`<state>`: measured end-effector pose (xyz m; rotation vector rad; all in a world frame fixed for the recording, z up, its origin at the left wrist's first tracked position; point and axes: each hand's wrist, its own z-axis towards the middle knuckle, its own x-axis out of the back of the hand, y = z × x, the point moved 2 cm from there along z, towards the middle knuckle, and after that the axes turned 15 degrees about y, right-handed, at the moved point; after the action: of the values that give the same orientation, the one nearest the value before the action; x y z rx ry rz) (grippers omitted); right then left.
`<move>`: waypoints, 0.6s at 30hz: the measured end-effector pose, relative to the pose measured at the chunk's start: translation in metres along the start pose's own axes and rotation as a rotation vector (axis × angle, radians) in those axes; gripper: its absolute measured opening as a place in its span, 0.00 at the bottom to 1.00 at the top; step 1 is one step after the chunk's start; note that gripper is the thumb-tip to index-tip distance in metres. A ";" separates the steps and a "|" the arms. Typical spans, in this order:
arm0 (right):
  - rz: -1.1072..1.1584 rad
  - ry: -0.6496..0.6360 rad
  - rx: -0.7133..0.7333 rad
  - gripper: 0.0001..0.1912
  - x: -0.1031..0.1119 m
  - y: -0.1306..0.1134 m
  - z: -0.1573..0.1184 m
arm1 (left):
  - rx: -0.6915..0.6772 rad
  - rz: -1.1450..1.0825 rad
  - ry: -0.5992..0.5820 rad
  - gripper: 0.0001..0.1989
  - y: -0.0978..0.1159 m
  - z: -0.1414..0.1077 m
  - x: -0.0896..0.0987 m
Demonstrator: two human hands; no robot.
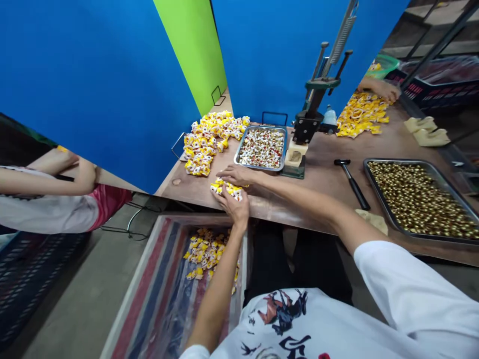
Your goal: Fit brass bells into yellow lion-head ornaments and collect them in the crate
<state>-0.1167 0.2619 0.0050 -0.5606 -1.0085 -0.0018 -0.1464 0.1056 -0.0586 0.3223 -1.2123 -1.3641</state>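
Near the table's front edge, my left hand is curled around the near side of a small group of yellow and white pieces. My right hand lies over the far side of the same group, its fingers pointing left. Between them the pieces are gathered together on the wood. Beyond, a larger pile of similar yellow and white pieces lies on the table's left corner. A metal tray of small white, red and gold parts stands just past my right hand.
A hand press stands right of the tray. Farther right are a hammer, a tray of gold balls and yellow pieces near another person's hand. A striped-lined bin is below. Blue panels rise behind; another person's arm shows left.
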 end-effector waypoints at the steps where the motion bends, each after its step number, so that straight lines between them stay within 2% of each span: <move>1: 0.002 -0.006 0.002 0.32 0.004 0.002 -0.008 | 0.018 -0.001 0.007 0.41 0.009 -0.013 -0.003; 6: -0.024 -0.027 0.024 0.29 0.031 0.017 -0.071 | 0.016 -0.076 -0.030 0.43 0.038 -0.073 -0.011; 10: -0.094 0.109 -0.050 0.31 0.060 0.034 -0.138 | -0.118 -0.165 -0.145 0.41 0.048 -0.095 -0.017; 13: -0.072 0.238 -0.065 0.30 0.079 0.036 -0.176 | -0.169 -0.184 -0.206 0.41 0.048 -0.089 -0.021; 15: -0.057 0.355 -0.048 0.28 0.097 0.029 -0.195 | -0.169 -0.152 -0.181 0.38 0.043 -0.075 -0.023; 18: -0.106 0.619 -0.082 0.24 0.148 0.016 -0.227 | -0.162 -0.076 -0.131 0.34 0.038 -0.049 -0.024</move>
<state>0.1492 0.2114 0.0241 -0.5333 -0.4333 -0.2951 -0.0804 0.1139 -0.0604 0.1676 -1.1972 -1.5587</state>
